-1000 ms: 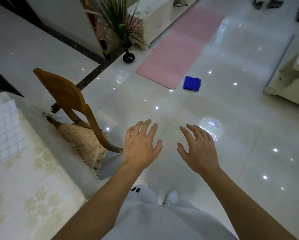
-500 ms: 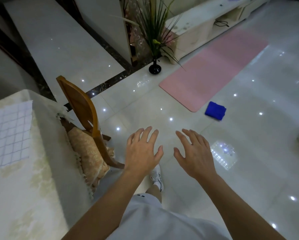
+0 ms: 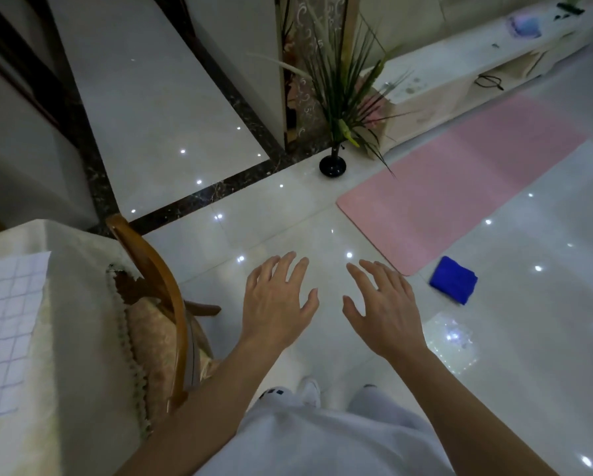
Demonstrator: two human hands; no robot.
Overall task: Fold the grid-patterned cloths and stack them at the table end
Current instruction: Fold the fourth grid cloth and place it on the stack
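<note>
A white grid-patterned cloth [image 3: 6, 331] lies flat on the table [image 3: 72, 338] at the left edge of the view, partly cut off by the frame. My left hand [image 3: 277, 304] and my right hand [image 3: 384, 310] hover side by side over the floor, palms down, fingers spread and holding nothing. Both hands are well to the right of the table and apart from the cloth.
A wooden chair [image 3: 157, 304] with a cushioned seat stands against the table's right side. A pink mat [image 3: 459, 187] and a blue folded cloth [image 3: 454, 280] lie on the glossy tiled floor. A black vase with a plant [image 3: 332, 164] stands beyond.
The view has swung left and up, bringing more of the table, cloth and plant into sight. Both hands keep the same spread pose in front of me.
</note>
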